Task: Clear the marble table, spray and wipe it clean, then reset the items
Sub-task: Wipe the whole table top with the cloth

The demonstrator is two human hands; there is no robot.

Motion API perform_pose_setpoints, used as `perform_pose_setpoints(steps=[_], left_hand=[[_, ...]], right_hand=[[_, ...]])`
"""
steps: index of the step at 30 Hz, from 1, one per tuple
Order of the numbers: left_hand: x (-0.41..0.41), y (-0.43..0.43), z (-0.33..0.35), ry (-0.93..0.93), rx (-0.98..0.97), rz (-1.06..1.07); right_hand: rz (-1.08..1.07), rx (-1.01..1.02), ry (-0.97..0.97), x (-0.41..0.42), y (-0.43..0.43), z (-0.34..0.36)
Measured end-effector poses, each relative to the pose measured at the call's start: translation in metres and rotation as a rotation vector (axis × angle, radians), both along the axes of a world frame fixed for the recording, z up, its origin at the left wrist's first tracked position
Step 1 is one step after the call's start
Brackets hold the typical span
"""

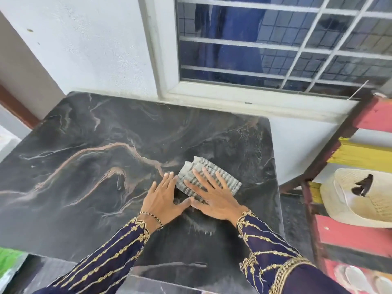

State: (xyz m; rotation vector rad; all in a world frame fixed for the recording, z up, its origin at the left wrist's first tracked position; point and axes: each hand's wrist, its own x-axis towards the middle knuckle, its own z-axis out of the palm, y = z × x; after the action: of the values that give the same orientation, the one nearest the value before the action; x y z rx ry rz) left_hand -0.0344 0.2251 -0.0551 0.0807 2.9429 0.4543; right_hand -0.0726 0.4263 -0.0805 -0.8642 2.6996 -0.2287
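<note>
The black marble table (89, 158) with brown and white veins fills the middle of the view, and nothing stands on it except a cloth. That folded grey striped cloth (231, 181) lies right of centre. My right hand (214, 198) presses flat on the cloth with fingers spread. My left hand (163, 198) lies flat on the marble just left of the cloth, fingertips at its edge, thumb touching the right hand's thumb. Both arms wear dark blue sleeves with gold embroidery.
A white wall and a barred window (275, 43) stand behind the table. To the right is a red and yellow wooden rack (356, 238) holding a cream woven hat (364, 198). A green object (10, 262) lies at the lower left.
</note>
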Motion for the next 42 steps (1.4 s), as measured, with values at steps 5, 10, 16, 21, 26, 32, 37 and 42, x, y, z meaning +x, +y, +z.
perform_pose_setpoints(steps=[5, 10, 16, 21, 26, 32, 37, 42], left_hand=[[0.071, -0.003, 0.01, -0.031, 0.003, -0.008], [0.124, -0.007, 0.017, -0.06, 0.049, 0.019], [0.153, -0.002, 0.019, -0.118, 0.023, -0.012], [0.152, 0.009, 0.021, -0.159, -0.006, -0.061], [0.14, 0.024, 0.02, -0.177, -0.027, -0.111], [0.108, 0.04, 0.015, -0.18, 0.043, -0.088], [0.063, 0.059, 0.011, -0.163, -0.012, -0.099], [0.004, 0.082, 0.005, -0.149, -0.024, -0.077]], right_hand=[[0.036, 0.012, -0.004, 0.084, -0.008, 0.004], [0.092, 0.037, 0.016, 0.148, -0.013, 0.003], [0.169, 0.038, 0.049, 0.19, 0.0, 0.003], [0.202, 0.015, 0.07, 0.209, 0.027, 0.003], [0.193, -0.014, 0.013, 0.205, 0.05, 0.004], [0.189, -0.022, -0.002, 0.163, 0.064, -0.005], [0.143, -0.006, -0.025, 0.089, 0.079, -0.007], [0.13, -0.003, -0.076, 0.005, 0.093, -0.01]])
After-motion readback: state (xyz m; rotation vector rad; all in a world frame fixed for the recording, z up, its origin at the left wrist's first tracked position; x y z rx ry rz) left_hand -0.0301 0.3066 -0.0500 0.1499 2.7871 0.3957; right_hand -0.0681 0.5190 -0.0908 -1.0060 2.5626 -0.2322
